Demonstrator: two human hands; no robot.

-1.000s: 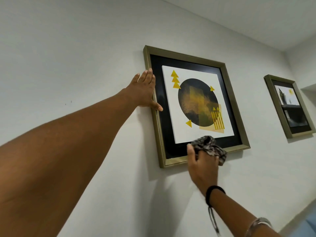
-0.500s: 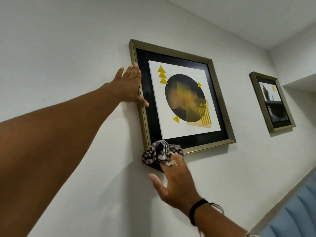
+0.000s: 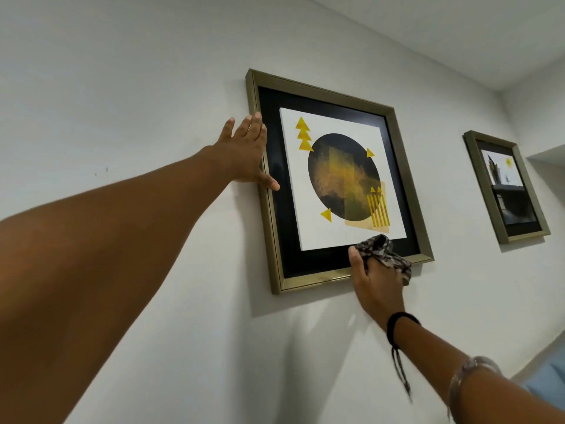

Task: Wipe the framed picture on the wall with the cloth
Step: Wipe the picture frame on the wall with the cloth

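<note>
The framed picture hangs on the white wall: a gold frame, black mat, white print with a dark circle and yellow triangles. My left hand lies flat against the frame's left edge, fingers spread, thumb over the black mat. My right hand presses a bunched black-and-white patterned cloth against the lower part of the picture, right of centre, over the black mat and the gold bottom rail. The cloth hides part of that rail.
A second, smaller gold-framed picture hangs further right on the same wall. The ceiling runs close above. A wall recess shows at the far right edge, and something pale blue sits at the bottom right corner.
My right hand has slid the cloth from the frame's lower-left corner rightward along the bottom rail. My left hand has stayed on the left edge of the frame.
</note>
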